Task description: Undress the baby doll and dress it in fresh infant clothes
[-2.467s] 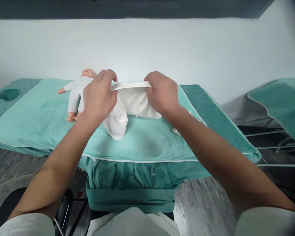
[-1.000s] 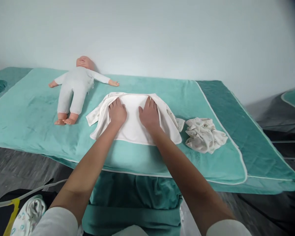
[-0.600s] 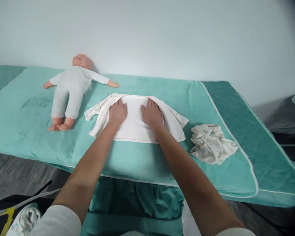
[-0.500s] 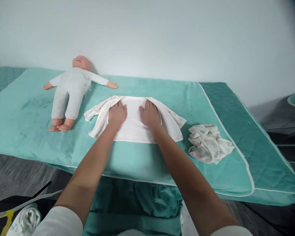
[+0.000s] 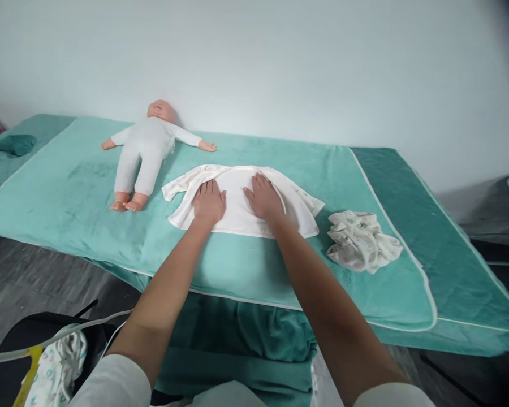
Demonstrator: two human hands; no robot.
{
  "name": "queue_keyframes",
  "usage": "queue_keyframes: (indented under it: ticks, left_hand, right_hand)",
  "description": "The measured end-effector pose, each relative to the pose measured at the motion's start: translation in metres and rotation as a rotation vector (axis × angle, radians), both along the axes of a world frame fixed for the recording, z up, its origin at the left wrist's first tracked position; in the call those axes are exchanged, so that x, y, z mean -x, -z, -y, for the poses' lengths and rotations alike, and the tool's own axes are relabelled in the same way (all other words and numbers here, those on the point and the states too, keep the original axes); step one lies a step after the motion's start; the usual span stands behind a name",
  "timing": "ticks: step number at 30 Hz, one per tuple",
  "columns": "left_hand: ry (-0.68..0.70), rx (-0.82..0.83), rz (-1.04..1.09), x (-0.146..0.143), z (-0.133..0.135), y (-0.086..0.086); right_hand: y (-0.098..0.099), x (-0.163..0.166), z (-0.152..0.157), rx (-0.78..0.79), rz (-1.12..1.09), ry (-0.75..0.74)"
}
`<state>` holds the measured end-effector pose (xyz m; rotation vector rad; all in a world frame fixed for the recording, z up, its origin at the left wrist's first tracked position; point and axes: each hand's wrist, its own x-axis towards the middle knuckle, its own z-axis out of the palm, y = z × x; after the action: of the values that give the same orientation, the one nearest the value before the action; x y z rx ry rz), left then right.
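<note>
A small white baby garment (image 5: pixel 237 189) lies spread flat on the teal towel (image 5: pixel 68 192) covering the table. My left hand (image 5: pixel 208 201) presses flat on its left half, fingers stretched out. My right hand (image 5: pixel 263 197) lies flat on its right half, fingers also out. Neither hand holds anything. A baby doll (image 5: pixel 146 150) in a pale grey suit lies on its back to the left of the garment, head toward the wall.
A crumpled white printed cloth (image 5: pixel 362 240) sits on the towel to the right. A darker teal cover (image 5: pixel 428 226) shows at the table's right side. Patterned fabric (image 5: pixel 57 367) and a black object lie on the floor at lower left. A white wall stands behind.
Earlier both hands held the garment lifted and bunched; it then lay spread on the towel. Over the last second my flat hands have slid slightly toward the near hem.
</note>
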<state>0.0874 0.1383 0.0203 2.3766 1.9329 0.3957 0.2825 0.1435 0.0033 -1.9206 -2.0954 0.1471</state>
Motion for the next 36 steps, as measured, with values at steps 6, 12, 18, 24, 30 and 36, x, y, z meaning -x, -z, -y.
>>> queue_keyframes:
  ticks: [6, 12, 18, 24, 30, 36]
  left_hand:
    - [0.091, -0.051, 0.060, 0.018, 0.015, 0.005]
    - [0.151, -0.093, 0.106, 0.028, 0.034, 0.007]
    - [0.134, -0.166, 0.236, 0.032, 0.034, 0.010]
    - [0.110, -0.171, 0.332, 0.035, 0.032, 0.009]
    - [0.093, -0.154, 0.349, 0.034, 0.032, 0.007]
    - [0.094, -0.171, 0.355, 0.035, 0.030, 0.008]
  right_hand:
    - [-0.001, 0.002, 0.014, -0.014, 0.032, 0.004]
    - [-0.005, 0.004, 0.086, 0.049, -0.079, -0.292]
    - [-0.007, -0.069, 0.100, -0.278, -0.511, 0.124]
    - [0.003, -0.127, 0.082, -0.232, -0.336, 0.653]
    - [0.002, -0.146, 0.061, -0.340, -0.518, 0.657]
    - [-0.007, -0.179, 0.017, -0.527, -0.529, 0.739]
